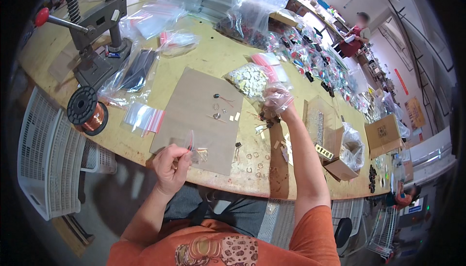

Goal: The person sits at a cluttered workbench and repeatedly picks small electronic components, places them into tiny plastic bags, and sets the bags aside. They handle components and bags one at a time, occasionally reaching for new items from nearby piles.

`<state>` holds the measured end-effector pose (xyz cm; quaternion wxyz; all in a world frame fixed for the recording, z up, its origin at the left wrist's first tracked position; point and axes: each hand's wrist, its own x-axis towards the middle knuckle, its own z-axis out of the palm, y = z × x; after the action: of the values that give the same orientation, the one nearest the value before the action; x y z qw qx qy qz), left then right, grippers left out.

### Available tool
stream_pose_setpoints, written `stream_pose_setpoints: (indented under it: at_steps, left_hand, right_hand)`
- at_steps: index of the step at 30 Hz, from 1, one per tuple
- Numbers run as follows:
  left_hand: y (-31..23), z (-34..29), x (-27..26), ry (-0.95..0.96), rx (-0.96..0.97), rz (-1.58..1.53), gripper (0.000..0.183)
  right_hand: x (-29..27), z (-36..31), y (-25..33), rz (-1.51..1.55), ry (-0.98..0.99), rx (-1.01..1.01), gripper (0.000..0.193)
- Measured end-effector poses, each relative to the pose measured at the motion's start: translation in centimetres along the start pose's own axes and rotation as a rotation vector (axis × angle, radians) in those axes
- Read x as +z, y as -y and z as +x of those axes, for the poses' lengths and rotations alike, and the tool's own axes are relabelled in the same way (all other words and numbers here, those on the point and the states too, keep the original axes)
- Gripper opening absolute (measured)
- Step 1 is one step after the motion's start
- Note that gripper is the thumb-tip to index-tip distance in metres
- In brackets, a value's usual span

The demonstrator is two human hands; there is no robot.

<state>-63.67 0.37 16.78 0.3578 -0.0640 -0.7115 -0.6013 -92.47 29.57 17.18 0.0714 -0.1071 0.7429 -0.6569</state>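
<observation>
My left hand (171, 170) is closed, thumb and finger pinching the top of a small clear zip bag (192, 144). Small thin parts (202, 155) show through or beside the bag, over a brown sheet (182, 103). My right hand (279, 99) is farther out, fingers curled, with shiny clear plastic (277, 105) at them. It is beside a bag of small white and yellowish tiles (248, 80) and above a pile of small black parts (268, 118), partly hidden by the hand. On the sheet lie a black wired part (217, 96), a metal disc (217, 116) and pale tiles (237, 116).
At left stand a hand press (99, 38) and a copper wire spool (87, 111). Zip bags (143, 118) lie near the front edge. Rings (250, 156) lie by the sheet. To the right are a clear bin (318, 120), cardboard boxes (384, 135) and many bagged parts (315, 60).
</observation>
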Motion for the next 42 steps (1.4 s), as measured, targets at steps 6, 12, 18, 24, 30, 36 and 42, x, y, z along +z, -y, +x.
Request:
stream_pose_setpoints:
  at_steps: [6,12,18,24,30,36,42]
  left_hand:
    - [0.2,-0.1,0.1,-0.029,-0.012,-0.027,0.007]
    - [0.4,-0.1,-0.2,0.013,0.029,0.022,0.005]
    - [0.5,-0.1,-0.1,0.002,0.023,0.013,0.005]
    - [0.5,-0.1,0.3,-0.024,-0.004,0.010,0.006]
    - [0.7,-0.2,-0.1,0.004,-0.074,-0.033,0.008]
    - [-0.1,0.1,-0.5,0.062,-0.276,-0.314,0.013]
    - [-3.1,0.2,0.7,0.328,-0.021,-0.061,0.008]
  right_hand:
    - [-0.9,-1.1,1.3,-0.062,0.042,0.078,0.028]
    - [-1.9,-1.1,1.4,0.104,0.091,0.077,0.022]
    - [-3.0,-0.9,1.7,0.106,0.004,0.053,0.017]
    - [-3.7,-2.2,1.7,0.213,-0.178,0.146,0.016]
    - [-3.8,-8.4,5.1,-0.102,-0.290,0.145,0.011]
    - [-3.6,-14.7,6.7,-0.003,-0.193,0.179,0.006]
    - [2.4,-20.3,10.2,0.060,-0.007,-0.012,0.007]
